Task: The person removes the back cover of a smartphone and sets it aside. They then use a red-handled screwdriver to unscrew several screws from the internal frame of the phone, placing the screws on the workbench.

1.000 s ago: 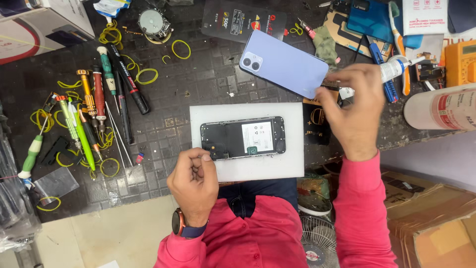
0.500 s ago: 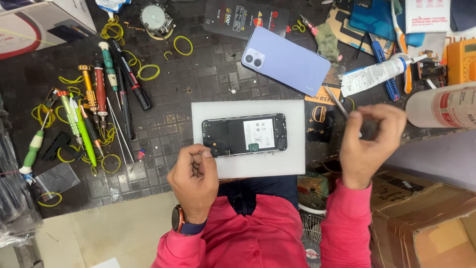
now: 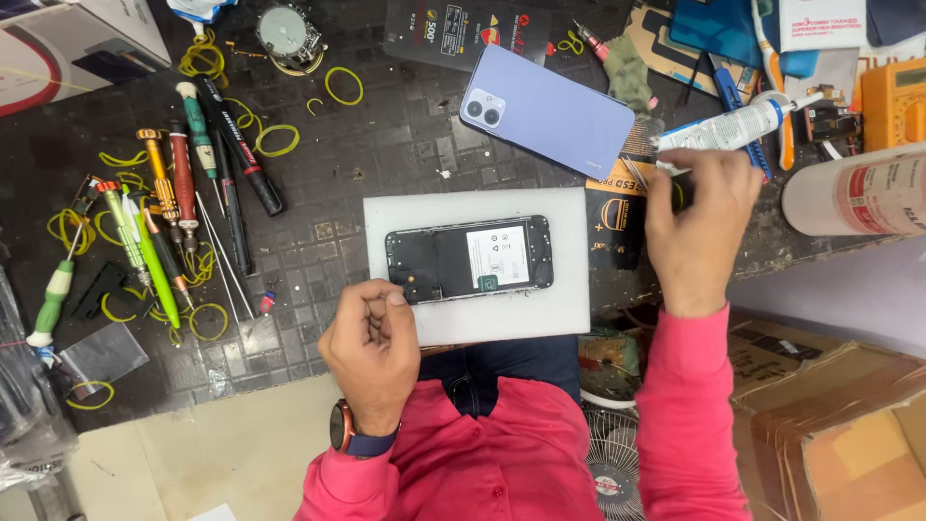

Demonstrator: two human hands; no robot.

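Lying screen-down on a white work pad (image 3: 569, 318), one opened phone (image 3: 470, 258) with its back removed shows its dark inner frame and a white label patch; it sits directly ahead of the left hand's knuckles.

Left hand (image 3: 374, 353): loosely curled into a fist at the pad's near corner, fingers folded in, holding nothing visible; dark watch on the wrist.

Right hand (image 3: 696, 227): beyond and to the right of the pad, fingertips pinched on the lower end of a white glue tube (image 3: 730, 126), whose nozzle points up and away from the hand.

Lavender back cover (image 3: 547, 109): just left of the right hand's fingertips, camera cut-out facing up, lying tilted beyond the pad.

Row of screwdrivers (image 3: 183, 193): well left of the left hand, with red, green and black handles, some yellow-green.

Yellow rubber bands (image 3: 343, 85): scattered among the tools across the dark mat.

White cylindrical can (image 3: 858, 193): lying on its side just right of the right hand.

Orange meter (image 3: 892, 96): beyond the can, at the frame's edge.
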